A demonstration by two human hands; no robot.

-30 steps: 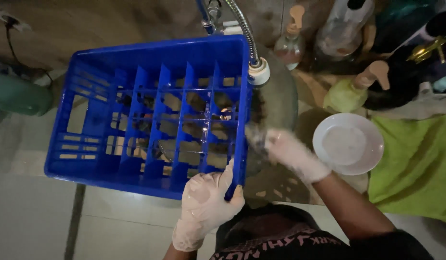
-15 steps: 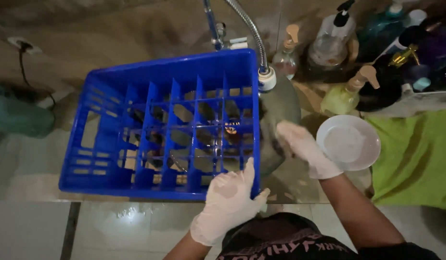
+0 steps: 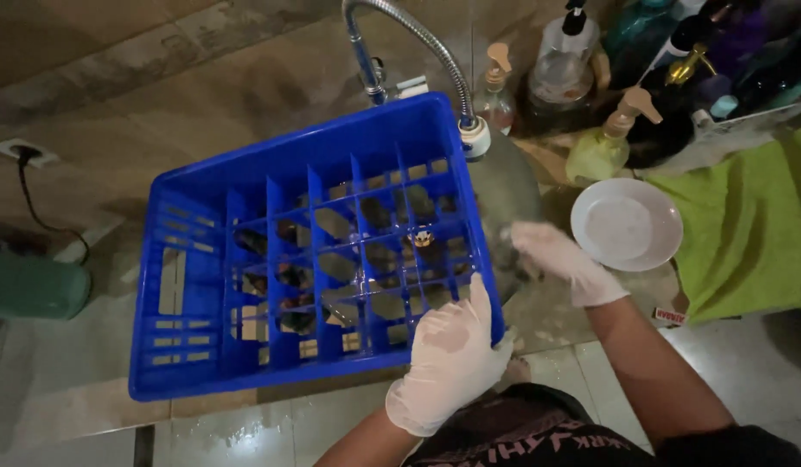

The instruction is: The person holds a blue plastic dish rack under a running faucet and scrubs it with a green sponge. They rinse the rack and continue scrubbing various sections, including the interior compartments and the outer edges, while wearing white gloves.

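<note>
Dim tiled counter around a sink, only 1 view, from the head. The blue divided crate [image 3: 314, 259] sits tilted over the basin, long side running left-right. Left hand [image 3: 448, 359], gloved, is clamped on its near-right corner. Right hand [image 3: 556, 259] is just right of the crate, fingers loosely curled; can't tell if it's holding anything.

Dim warm indoor light, dark corners, motion blur on the right hand [image 3: 560, 259], wide-angle bending at edges, soft focus
</note>
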